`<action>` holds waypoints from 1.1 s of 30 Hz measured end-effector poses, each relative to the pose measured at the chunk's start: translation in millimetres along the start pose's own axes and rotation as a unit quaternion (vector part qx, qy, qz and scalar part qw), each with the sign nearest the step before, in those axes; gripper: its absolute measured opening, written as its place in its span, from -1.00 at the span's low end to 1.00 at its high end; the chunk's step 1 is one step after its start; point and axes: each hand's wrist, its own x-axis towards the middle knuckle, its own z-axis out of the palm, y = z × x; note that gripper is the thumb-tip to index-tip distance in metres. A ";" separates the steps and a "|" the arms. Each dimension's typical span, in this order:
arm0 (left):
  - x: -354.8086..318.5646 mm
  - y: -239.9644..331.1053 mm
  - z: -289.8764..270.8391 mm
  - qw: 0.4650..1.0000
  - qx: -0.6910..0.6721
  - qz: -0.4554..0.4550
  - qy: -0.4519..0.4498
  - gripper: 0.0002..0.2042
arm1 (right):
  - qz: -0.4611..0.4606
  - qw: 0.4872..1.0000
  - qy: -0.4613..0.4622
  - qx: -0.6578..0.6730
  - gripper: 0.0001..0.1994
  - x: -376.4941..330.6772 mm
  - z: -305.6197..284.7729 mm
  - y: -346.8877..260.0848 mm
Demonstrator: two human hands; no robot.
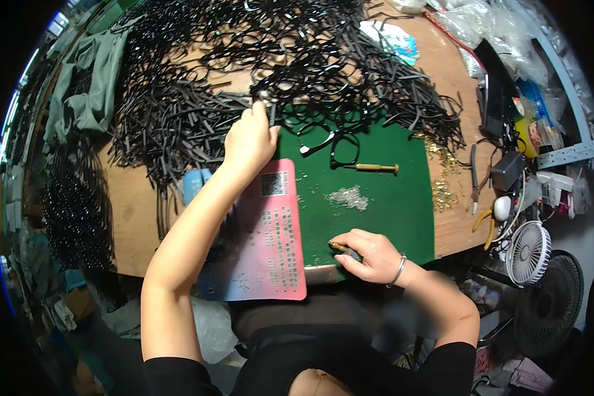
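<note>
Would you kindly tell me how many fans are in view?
2: the white fan by the right edge of the table, and the larger black fan just below it in the picture. Others may be hidden in the clutter.

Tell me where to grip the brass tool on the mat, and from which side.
Pinch the brass tool across its middle, probably best from the near side: it lies crosswise and slim, with its left end close to a black frame and its wider end pointing right.

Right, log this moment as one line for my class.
left hand: at black eyeglass-parts pile; right hand: holding dark-and-brass tool; green mat: slim brass-coloured rod, small clear pieces
</note>
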 end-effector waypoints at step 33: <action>-194.2 72.3 -49.5 0.740 -0.619 -0.161 -0.207 -0.70 | 0.315 0.910 0.242 -0.119 -0.81 -32.3 -131.8 12.8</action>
